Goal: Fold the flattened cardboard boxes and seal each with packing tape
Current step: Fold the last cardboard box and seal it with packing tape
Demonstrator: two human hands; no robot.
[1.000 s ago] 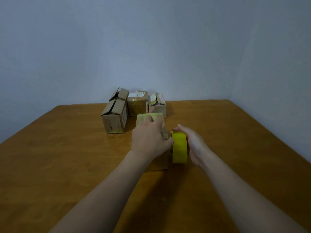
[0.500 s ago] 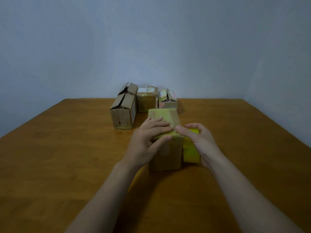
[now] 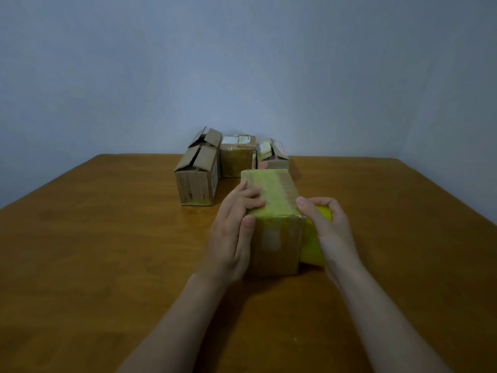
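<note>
Cardboard taped yellow on top, the box (image 3: 273, 195) stands mid-table (image 3: 107, 251). At its 9 o'clock the left hand (image 3: 231, 235) grips it, fingers over the top, thumb on the near face. At 3 o'clock the right hand (image 3: 332, 232) curls round the yellow tape roll (image 3: 312, 251), seemingly touching the box. Three other boxes (image 3: 197, 181) sit at 12 o'clock.

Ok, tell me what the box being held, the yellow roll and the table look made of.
Box: matte brown cardboard, going by its dull faces; the top wears a slightly shiny yellowish tape layer. Roll: bright yellow, smooth, probably plastic packing tape. Table: wood or wood veneer, judging by visible grain, with a soft satin sheen.
</note>
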